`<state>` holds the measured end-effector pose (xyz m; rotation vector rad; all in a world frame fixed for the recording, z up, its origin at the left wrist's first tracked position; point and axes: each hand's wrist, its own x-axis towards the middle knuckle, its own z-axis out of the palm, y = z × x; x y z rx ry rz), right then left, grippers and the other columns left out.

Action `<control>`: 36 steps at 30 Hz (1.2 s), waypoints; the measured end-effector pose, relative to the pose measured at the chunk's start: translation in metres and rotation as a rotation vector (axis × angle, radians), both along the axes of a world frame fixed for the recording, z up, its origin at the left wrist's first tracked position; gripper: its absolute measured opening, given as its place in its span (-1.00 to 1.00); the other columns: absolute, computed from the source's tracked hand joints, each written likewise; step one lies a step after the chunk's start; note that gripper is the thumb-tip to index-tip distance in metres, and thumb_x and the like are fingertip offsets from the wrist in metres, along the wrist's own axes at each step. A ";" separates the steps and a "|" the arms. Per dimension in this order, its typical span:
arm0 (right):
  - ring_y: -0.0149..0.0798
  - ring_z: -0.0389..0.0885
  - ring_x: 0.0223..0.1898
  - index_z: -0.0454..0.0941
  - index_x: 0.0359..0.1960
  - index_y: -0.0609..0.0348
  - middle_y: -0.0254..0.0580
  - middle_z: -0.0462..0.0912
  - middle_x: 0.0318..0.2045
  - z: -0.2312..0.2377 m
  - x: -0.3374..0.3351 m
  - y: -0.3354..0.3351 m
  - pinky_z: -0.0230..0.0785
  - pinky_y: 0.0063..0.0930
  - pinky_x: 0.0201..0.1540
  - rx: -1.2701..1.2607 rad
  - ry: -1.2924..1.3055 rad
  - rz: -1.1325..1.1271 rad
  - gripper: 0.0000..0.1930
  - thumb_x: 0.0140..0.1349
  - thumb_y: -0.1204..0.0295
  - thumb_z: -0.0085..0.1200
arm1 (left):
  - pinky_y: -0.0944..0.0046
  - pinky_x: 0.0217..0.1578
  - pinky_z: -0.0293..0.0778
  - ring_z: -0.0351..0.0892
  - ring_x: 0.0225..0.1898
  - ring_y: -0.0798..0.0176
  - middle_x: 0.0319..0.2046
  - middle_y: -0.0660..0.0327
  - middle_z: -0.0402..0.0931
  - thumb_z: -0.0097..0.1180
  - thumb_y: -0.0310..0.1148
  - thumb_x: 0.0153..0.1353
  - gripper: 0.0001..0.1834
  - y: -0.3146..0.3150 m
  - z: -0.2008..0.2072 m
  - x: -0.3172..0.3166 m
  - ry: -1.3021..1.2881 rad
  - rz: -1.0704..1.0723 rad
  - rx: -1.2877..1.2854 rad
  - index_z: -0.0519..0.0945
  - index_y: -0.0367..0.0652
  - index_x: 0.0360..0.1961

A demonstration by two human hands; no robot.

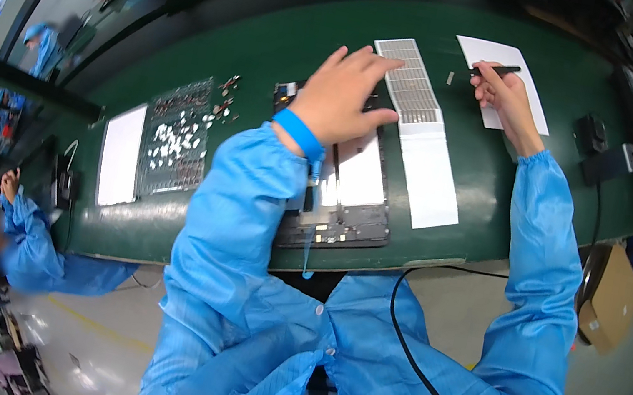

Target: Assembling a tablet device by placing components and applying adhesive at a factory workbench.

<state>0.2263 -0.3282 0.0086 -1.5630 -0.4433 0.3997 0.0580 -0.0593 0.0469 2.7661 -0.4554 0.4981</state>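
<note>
My left hand [343, 94] is open with its fingers spread, over the upper part of a dark, flat device chassis [337, 226]. Its index fingertip reaches the edge of a sheet of small grey stickers [414, 84]; whether it presses on it I cannot tell. A blue wrist strap [300, 134] circles that wrist. In my right hand [509, 104] is a slim black pen-shaped tool [510, 69], pinched between the fingers above a white paper sheet [532, 90]. One small pale piece [450, 78] lies on the green table, left of this hand.
Left of the chassis lie a clear tray [179, 135] of small parts and a white panel [121, 155]. Small black devices [592, 133] stand at the right. A black cable [423, 360] crosses my lap. A co-worker [28, 248] sits at the left; a cardboard box [612, 296] stands right.
</note>
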 end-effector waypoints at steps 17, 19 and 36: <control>-0.42 0.67 -0.53 0.57 -0.19 0.33 -0.18 0.69 -0.46 0.013 -0.096 0.193 0.51 -0.62 -0.48 0.016 -0.077 0.150 -0.61 0.32 0.15 0.18 | 0.10 0.01 0.50 0.53 0.03 -0.08 0.09 0.11 0.47 0.10 -0.44 0.23 -0.61 0.086 -0.036 -0.074 -0.089 0.170 -0.411 0.47 -0.14 0.10; -0.39 0.68 -0.51 0.56 -0.20 0.35 -0.14 0.69 -0.45 0.011 -0.096 0.193 0.53 -0.59 -0.47 -0.020 -0.109 0.159 -0.62 0.34 0.18 0.16 | 0.09 -0.03 0.52 0.55 -0.01 -0.08 0.06 0.11 0.48 0.09 -0.46 0.23 -0.64 0.085 -0.038 -0.072 -0.127 0.165 -0.379 0.47 -0.14 0.08; -0.46 0.67 -0.45 0.53 -0.18 0.26 -0.20 0.67 -0.43 0.016 -0.098 0.194 0.54 -0.66 -0.37 -0.128 -0.110 0.161 -0.66 0.37 0.16 0.12 | 0.12 -0.02 0.51 0.56 0.00 -0.08 0.04 0.09 0.50 0.02 -0.51 0.27 -0.69 0.089 -0.033 -0.074 -0.042 0.221 -0.393 0.49 -0.16 0.04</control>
